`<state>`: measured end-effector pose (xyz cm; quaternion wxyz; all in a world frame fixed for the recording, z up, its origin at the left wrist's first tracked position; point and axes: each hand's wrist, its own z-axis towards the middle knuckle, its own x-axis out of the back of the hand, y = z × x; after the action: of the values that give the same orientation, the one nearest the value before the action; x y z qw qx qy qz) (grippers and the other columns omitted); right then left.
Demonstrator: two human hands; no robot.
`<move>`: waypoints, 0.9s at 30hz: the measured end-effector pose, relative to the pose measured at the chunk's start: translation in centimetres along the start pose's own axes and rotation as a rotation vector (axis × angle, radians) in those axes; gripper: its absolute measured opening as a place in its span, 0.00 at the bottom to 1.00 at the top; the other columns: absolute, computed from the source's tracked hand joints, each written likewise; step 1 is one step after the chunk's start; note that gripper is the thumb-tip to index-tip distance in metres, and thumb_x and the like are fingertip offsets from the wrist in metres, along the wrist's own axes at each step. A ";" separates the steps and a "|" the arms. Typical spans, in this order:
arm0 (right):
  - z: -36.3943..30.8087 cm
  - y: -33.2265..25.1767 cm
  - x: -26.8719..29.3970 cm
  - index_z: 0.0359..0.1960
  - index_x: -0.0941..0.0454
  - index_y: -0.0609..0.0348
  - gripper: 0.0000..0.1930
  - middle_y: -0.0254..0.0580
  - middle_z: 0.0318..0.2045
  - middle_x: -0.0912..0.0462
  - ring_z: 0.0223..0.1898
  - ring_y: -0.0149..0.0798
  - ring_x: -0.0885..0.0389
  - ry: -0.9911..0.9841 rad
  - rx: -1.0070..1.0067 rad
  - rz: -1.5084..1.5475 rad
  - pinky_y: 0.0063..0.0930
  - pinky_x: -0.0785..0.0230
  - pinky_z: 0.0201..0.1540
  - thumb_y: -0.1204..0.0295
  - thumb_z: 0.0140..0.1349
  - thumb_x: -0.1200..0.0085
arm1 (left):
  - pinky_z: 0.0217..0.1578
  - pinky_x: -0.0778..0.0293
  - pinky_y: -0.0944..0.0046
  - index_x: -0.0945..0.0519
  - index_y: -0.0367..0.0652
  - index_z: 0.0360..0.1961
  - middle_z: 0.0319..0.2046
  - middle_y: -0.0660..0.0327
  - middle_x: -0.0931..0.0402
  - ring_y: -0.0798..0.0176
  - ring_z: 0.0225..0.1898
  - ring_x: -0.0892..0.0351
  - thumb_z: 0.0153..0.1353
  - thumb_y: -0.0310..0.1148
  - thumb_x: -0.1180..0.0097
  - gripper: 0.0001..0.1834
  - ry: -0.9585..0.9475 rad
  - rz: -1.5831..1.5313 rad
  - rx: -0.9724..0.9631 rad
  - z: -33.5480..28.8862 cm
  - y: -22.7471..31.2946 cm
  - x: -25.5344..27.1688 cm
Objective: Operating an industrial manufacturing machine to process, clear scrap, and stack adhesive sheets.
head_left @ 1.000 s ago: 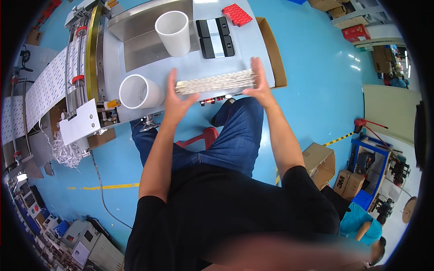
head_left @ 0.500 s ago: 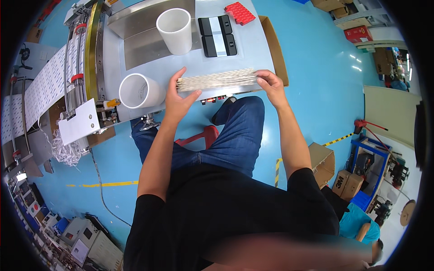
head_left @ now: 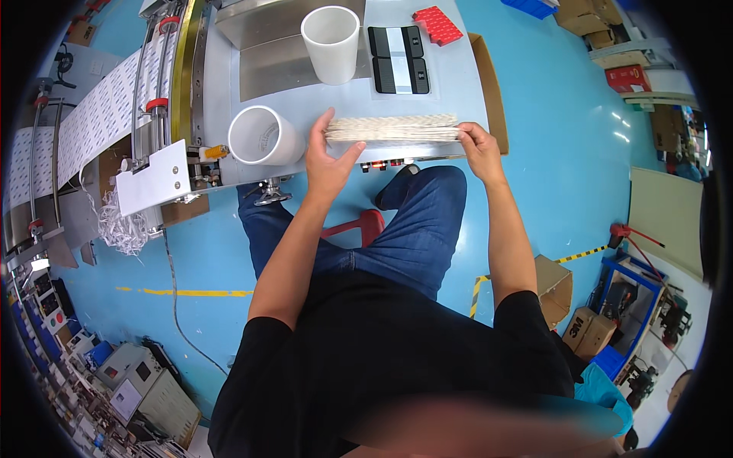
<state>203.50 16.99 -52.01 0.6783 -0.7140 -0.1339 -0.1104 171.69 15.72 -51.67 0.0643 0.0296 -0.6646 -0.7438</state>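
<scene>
A thick stack of cream printed strips (head_left: 391, 130) is held level over the front edge of the metal worktop. Its left end sits between the thumb and fingers of my left hand (head_left: 328, 162). At the other end, my right hand (head_left: 479, 151) pinches the stack between thumb and fingers; the layers there look slightly fanned. Left of my left hand, a white cylindrical tube (head_left: 286, 141) lies tilted with its open end showing. Beyond the stack another white tube (head_left: 334, 49) stands near a black device with a pale central band (head_left: 399, 61).
A red patterned piece (head_left: 437, 26) lies at the worktop's far right. To the left, a machine with rollers carries a printed white web (head_left: 114, 107); tangled white waste strips (head_left: 122, 229) hang below. A cardboard box (head_left: 489, 99) stands against the worktop's right side. Below is a red stool (head_left: 372, 226).
The whole scene has shifted right and slightly up in view. Both hands still hold the stack, which lies more level, its right-end layers a little more spread.
</scene>
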 end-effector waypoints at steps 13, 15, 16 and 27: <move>0.1 1.6 -0.2 0.43 0.26 0.60 0.05 0.33 0.37 0.22 0.41 0.25 0.25 0.154 0.065 0.235 0.22 0.30 0.46 0.74 0.69 0.52 | 0.63 0.39 0.57 0.37 0.37 0.53 0.60 0.43 0.34 0.54 0.59 0.31 0.50 0.24 0.31 0.33 0.065 -0.004 -0.072 -0.5 -1.2 -0.3; 0.0 1.5 -0.8 0.43 0.26 0.60 0.05 0.32 0.38 0.22 0.41 0.24 0.26 0.168 0.040 0.248 0.21 0.31 0.47 0.74 0.70 0.52 | 0.64 0.39 0.56 0.38 0.38 0.51 0.60 0.41 0.35 0.52 0.60 0.32 0.50 0.23 0.32 0.31 0.062 -0.018 -0.077 -0.5 -1.2 -0.3; -0.1 1.2 -0.9 0.43 0.26 0.60 0.05 0.32 0.38 0.22 0.41 0.24 0.26 0.168 0.039 0.248 0.21 0.31 0.47 0.74 0.70 0.52 | 0.63 0.39 0.56 0.38 0.38 0.51 0.60 0.40 0.35 0.52 0.61 0.33 0.50 0.23 0.32 0.31 0.051 -0.031 -0.081 -0.5 -1.2 -0.3; 0.2 -0.9 -0.6 0.38 0.26 0.54 0.08 0.29 0.36 0.21 0.40 0.23 0.25 -0.002 -0.280 0.470 0.20 0.33 0.46 0.66 0.72 0.55 | 0.63 0.39 0.56 0.39 0.40 0.49 0.60 0.40 0.35 0.50 0.62 0.33 0.50 0.22 0.32 0.30 0.044 0.031 -0.178 -0.2 -1.1 0.1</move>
<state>202.62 17.25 -51.43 0.5798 -0.8124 0.0515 0.0332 171.55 15.65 -52.78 0.0925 0.0298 -0.5945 -0.7982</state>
